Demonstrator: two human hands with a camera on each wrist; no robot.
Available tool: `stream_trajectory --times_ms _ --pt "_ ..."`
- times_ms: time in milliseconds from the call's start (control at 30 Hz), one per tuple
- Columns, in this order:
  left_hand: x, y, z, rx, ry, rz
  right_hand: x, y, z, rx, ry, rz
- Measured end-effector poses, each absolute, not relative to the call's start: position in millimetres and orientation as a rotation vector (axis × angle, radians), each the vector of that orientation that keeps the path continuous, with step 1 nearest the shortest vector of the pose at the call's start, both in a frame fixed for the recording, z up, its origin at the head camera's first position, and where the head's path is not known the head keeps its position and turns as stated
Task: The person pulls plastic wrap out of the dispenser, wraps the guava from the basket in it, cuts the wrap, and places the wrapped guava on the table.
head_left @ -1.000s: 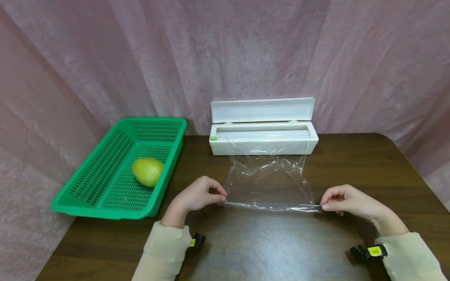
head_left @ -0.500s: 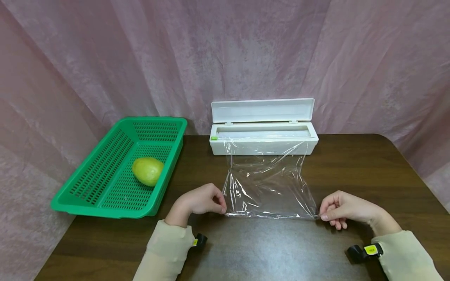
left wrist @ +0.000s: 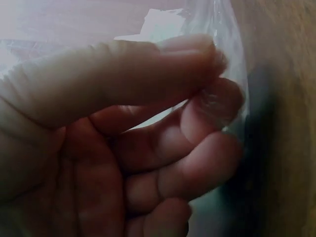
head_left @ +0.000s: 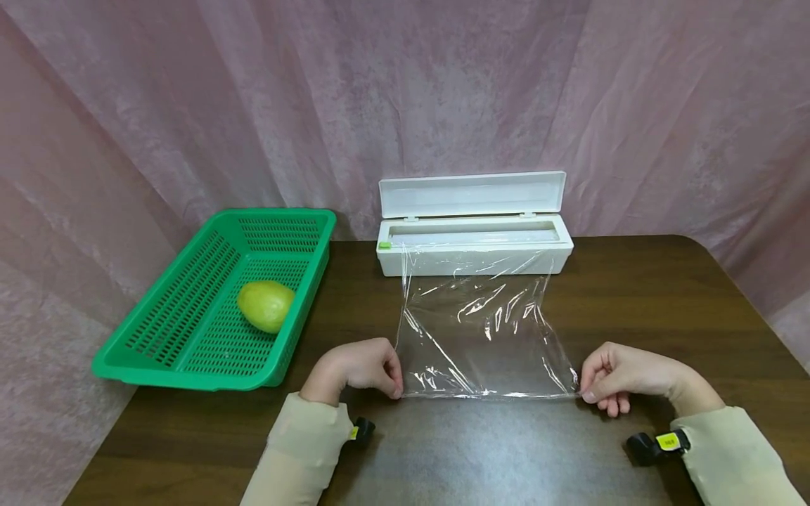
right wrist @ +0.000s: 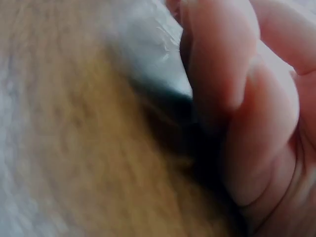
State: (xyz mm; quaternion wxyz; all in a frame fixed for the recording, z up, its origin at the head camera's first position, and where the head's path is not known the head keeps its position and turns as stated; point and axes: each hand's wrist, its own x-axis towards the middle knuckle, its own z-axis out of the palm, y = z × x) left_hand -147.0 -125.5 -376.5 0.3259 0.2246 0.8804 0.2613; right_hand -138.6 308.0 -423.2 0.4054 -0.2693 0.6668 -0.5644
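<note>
A sheet of clear cling film stretches from a white cling film dispenser toward the front of the table. My left hand pinches the sheet's front left corner between thumb and fingers; in the left wrist view the film runs up past the fingertips. At the front right corner, my right hand pinches the film with thumb and index finger, its other fingers curled below. The front edge is drawn nearly straight between both hands. The dispenser's lid stands raised, and the roll shows inside its slot.
A green plastic basket stands on the left of the brown wooden table, with a yellow-green oval fruit in it. A small green slider sits at the dispenser's left end. A pink curtain hangs behind.
Both hands have drawn the film's front edge toward the person, lengthening the sheet, which now looks flatter and tauter. The basket and fruit have stayed put.
</note>
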Motion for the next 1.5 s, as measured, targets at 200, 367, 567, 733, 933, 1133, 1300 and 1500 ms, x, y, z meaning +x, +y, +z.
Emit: stream_trajectory --times_ms 200,367,567,733,933,1133,1300,1500 --pt "-143 -120 -373 0.581 2.306 0.626 -137 307 -418 -0.659 1.711 -1.345" --pt "-142 -119 -371 0.575 2.311 0.621 -136 306 -416 -0.637 1.760 -1.315" --pt "-144 -128 -367 0.547 2.337 0.727 -134 303 -418 -0.613 1.825 -1.290" --pt "-147 -137 -362 0.547 2.512 0.877 -134 301 -419 -0.573 1.845 -1.287" --pt "-144 -146 -350 0.545 2.676 1.070 -133 302 -420 -0.548 1.821 -1.313" --pt "-141 -156 -341 0.531 2.767 1.186 -131 305 -421 -0.550 1.792 -1.361" --pt "-140 -163 -338 0.491 2.846 1.242 -130 306 -421 -0.543 1.797 -1.359" --pt "-140 -172 -331 0.475 2.909 1.302 -133 305 -419 -0.548 1.807 -1.344"
